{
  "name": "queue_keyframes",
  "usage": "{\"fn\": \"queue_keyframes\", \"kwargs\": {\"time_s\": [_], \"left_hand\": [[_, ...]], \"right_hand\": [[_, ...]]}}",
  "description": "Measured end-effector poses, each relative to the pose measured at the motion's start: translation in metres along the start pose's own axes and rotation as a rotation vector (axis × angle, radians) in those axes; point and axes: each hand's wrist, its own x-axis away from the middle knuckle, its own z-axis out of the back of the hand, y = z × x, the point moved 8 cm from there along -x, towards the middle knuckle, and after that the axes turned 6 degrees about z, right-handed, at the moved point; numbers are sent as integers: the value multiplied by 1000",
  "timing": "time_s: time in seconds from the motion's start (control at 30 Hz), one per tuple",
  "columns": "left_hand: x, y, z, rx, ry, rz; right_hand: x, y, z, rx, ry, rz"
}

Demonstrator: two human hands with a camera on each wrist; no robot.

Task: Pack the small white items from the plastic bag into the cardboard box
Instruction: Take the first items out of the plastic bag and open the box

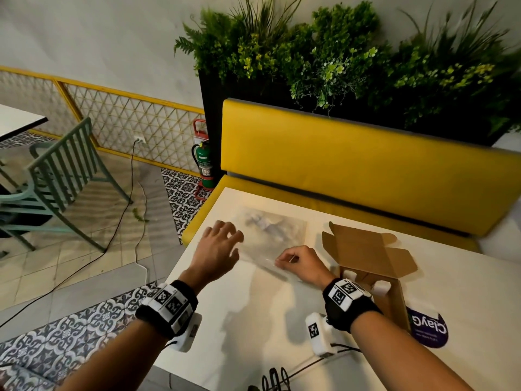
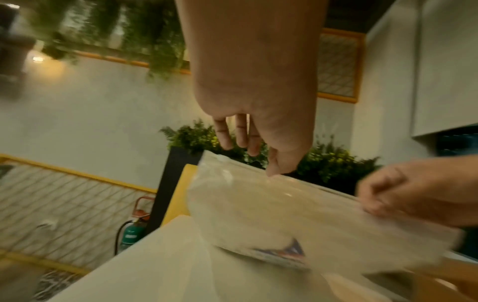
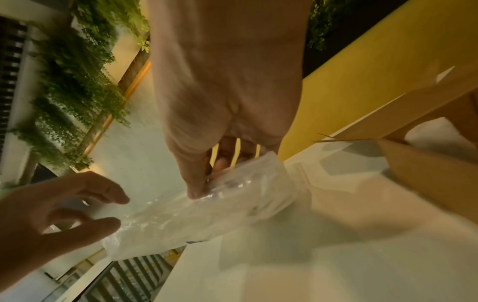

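A clear plastic bag (image 1: 270, 235) with pale white items blurred inside lies on the white table (image 1: 267, 320). My right hand (image 1: 296, 262) pinches the bag's near edge between thumb and fingers, seen close in the right wrist view on the plastic bag (image 3: 207, 210). My left hand (image 1: 220, 246) hovers with spread fingers at the bag's left side, its thumb tip near the top edge of the plastic bag (image 2: 271, 210). An open cardboard box (image 1: 366, 255) stands to the right of my right hand, flaps up, with a white item (image 1: 382, 287) showing inside.
A yellow bench (image 1: 352, 165) runs behind the table, with plants above. A purple round sticker (image 1: 430, 328) lies on the table next to the box. Cables (image 1: 282, 376) trail off the near edge. A green chair (image 1: 56, 179) and a fire extinguisher (image 1: 204, 162) stand at the left.
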Motion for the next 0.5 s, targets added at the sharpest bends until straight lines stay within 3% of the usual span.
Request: {"fn": "queue_keyframes", "kwargs": {"time_s": [0.1,0.23,0.33,0.43,0.5], "left_hand": [[6,35,-18,6,-119,-191],[7,52,-35,-44,-271,-258],[8,55,-47,-6,-444,-193],[21,49,-75,-5,-781,-108],[25,48,-88,5,-898,-88]], "right_hand": [[-6,-10,1,-76,9,43],[-11,-15,6,-116,44,61],[-12,-22,19,-123,168,113],[-10,-32,34,-99,303,192],[-7,-40,37,-48,353,249]]}}
